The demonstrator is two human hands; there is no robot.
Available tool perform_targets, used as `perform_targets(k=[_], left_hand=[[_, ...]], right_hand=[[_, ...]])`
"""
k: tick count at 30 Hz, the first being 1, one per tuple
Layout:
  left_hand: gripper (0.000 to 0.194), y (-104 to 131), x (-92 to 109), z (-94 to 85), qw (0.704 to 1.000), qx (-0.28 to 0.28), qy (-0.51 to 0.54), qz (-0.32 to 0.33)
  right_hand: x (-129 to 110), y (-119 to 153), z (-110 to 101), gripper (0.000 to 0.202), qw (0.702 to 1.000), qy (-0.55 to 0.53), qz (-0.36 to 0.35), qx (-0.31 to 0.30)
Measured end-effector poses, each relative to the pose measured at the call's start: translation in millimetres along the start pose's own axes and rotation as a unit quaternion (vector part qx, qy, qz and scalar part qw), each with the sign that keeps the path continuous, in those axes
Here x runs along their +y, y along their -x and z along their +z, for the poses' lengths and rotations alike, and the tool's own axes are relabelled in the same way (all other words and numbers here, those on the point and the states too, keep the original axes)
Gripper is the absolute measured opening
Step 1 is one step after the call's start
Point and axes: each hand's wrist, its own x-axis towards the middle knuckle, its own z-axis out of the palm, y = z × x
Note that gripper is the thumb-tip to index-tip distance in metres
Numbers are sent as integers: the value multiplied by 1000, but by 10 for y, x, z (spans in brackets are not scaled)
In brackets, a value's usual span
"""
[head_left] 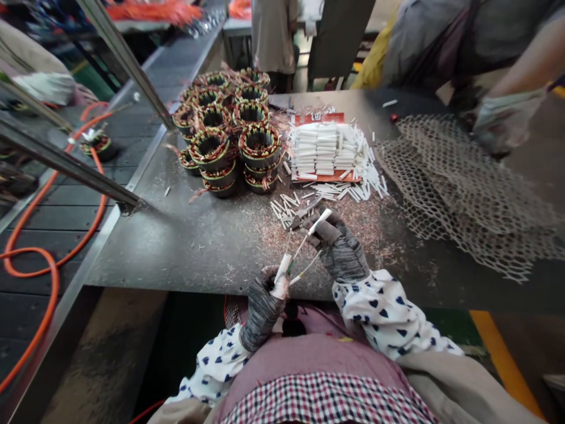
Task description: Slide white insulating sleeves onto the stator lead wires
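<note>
My left hand (263, 301), in a grey glove, is closed around a white sleeve tube (282, 270) with thin wires (304, 272) running out of it, just off the near edge of the metal table (185, 235). My right hand (339, 250), also gloved, grips a small pair of pliers or cutters (304, 213) together with another white tube (320, 221), a little above and to the right of the left hand. The wires stretch between both hands.
Stacked copper-wound stators (229, 129) stand at the table's far middle. A pile of white tubes on a red sheet (326, 150) lies beside them. Plastic mesh (463, 188) covers the right side. Orange hose (48, 247) loops at left. Another person's gloved hand (503, 121) works at far right.
</note>
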Motion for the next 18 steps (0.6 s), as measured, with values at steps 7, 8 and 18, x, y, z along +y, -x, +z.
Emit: perform_targets(k=[7, 8, 18], left_hand=[[38, 8, -6, 24, 998, 1, 45, -39], [42, 10, -5, 30, 996, 3, 70, -50], [42, -177, -28, -297, 983, 24, 183, -12]], right_hand=[[-43, 20, 6, 49, 999, 28, 33, -31], [-21, 38, -2, 51, 995, 47, 67, -58], [-268, -453, 500, 42, 774, 576, -99, -243]])
